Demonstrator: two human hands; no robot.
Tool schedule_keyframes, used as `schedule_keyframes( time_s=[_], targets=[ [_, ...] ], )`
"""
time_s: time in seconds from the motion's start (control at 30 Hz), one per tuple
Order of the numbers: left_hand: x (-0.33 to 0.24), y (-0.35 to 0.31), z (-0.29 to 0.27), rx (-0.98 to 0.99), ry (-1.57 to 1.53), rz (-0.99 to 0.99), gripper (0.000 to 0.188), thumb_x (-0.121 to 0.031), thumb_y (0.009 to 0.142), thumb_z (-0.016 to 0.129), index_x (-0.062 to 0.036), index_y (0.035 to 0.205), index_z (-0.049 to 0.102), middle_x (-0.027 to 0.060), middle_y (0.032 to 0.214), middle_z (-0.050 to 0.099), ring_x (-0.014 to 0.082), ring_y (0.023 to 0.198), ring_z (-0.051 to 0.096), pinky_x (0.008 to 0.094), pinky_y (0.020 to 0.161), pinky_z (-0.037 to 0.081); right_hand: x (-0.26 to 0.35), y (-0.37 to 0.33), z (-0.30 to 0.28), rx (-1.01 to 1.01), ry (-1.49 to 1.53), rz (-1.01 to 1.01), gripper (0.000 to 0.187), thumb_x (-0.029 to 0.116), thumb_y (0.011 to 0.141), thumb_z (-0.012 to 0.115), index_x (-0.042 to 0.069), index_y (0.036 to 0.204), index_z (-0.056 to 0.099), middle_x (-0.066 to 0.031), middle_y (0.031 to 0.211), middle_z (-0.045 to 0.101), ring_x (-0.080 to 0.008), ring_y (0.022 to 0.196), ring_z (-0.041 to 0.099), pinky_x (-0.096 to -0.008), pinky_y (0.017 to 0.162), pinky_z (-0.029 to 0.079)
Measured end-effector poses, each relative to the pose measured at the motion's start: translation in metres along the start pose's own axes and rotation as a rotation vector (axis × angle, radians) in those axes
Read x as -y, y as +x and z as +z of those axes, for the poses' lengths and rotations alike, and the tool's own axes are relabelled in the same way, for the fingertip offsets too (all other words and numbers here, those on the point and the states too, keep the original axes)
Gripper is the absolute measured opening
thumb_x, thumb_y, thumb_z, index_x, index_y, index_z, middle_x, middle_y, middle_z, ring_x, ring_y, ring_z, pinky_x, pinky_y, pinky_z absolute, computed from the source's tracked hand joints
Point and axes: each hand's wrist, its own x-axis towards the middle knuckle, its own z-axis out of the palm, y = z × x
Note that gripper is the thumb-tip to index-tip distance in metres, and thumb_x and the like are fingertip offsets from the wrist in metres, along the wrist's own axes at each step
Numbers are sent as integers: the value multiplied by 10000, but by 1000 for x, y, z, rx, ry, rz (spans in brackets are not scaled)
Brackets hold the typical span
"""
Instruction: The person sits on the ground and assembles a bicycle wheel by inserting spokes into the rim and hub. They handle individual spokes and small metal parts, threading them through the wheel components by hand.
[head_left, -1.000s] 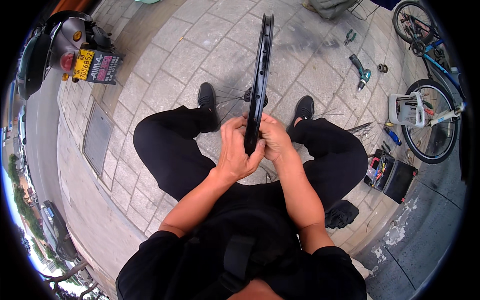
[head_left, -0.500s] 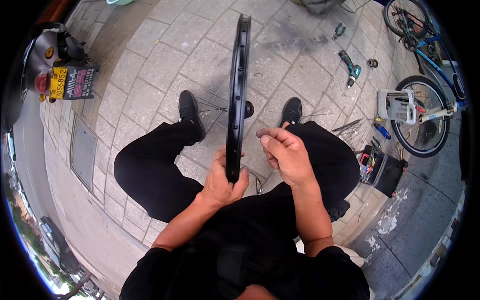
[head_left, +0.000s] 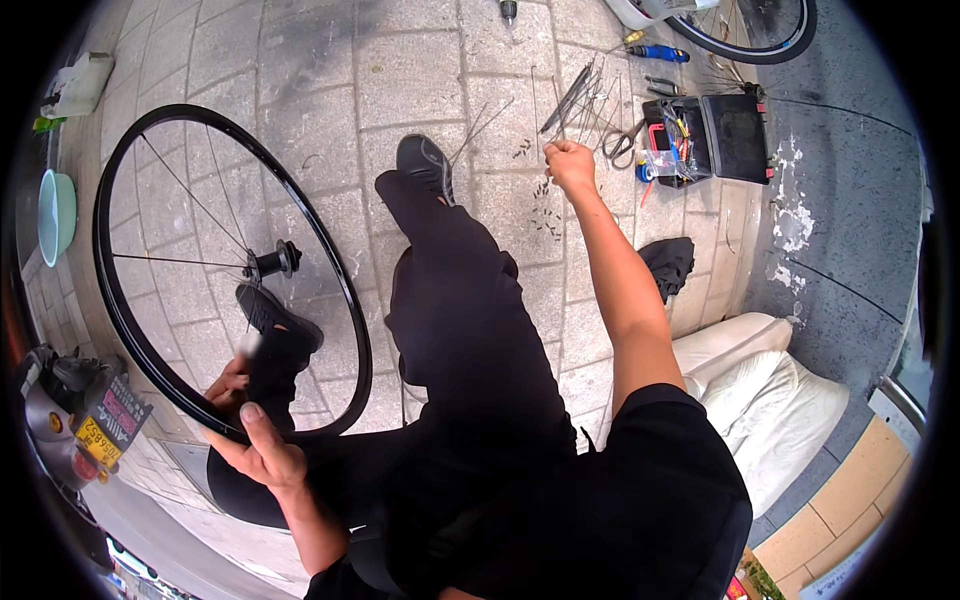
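My left hand (head_left: pixel 262 455) grips the lower edge of a black bicycle rim (head_left: pixel 104 225), thumb over one side and fingers round the other. The rim stands tilted at my left. A dark hub (head_left: pixel 268 263) sits inside it, joined by only a few thin spokes (head_left: pixel 190 262). Out to the right, my right hand (head_left: pixel 572 165) reaches low over the paving with fingertips pinched together; what they hold, if anything, is too small to make out. Beside it lie scattered small dark pieces (head_left: pixel 546 222), and just beyond are loose spokes (head_left: pixel 598 100).
An open black toolbox (head_left: pixel 738 140) stands at the right, with scissors (head_left: pixel 620 150) beside it. Pliers (head_left: pixel 662 86) and a blue-handled tool (head_left: pixel 660 53) lie farther off. A bicycle wheel (head_left: pixel 765 55) is at the far right, a pale green basin (head_left: pixel 57 218) at the left.
The view has turned to the right. The rim has swung from edge-on before me to my left, still in my left hand. My right hand has moved away from it toward the ground pieces.
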Motion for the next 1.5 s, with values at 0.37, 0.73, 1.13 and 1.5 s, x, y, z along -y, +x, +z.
schedule_keyframes(
  time_s=[0.37,0.73,1.13,1.5],
  targets=[
    [-12,41,6,21,78,-64,362,-232,1029,559,68,1220,495,238,1153,539,419,1240,594,609,1135,441,-70,50,61,95,-583,-337,318,278,987,653,157,1270,736,-160,1225,720,-387,1106,705,-484,970,566],
    [-12,43,2,44,70,-89,305,-225,1033,548,24,1206,517,217,1147,547,405,1243,588,602,1134,445,-66,72,59,211,-623,-515,159,237,985,649,113,1066,708,-131,1119,723,-376,1073,701,-495,939,564],
    [-21,19,39,-34,56,-83,240,-132,1048,545,65,1171,484,231,1132,582,411,1226,626,579,1116,460,-25,21,22,109,-197,-424,328,319,1024,637,67,1205,743,-213,1186,745,-418,1091,711,-459,953,564],
    [-15,-28,72,-34,242,148,314,-62,937,708,51,1139,495,201,920,646,353,803,676,426,736,546,247,-260,-122,379,295,-1123,179,56,1001,737,-43,1149,724,-81,996,755,-128,830,719,-278,767,573]
  ],
)
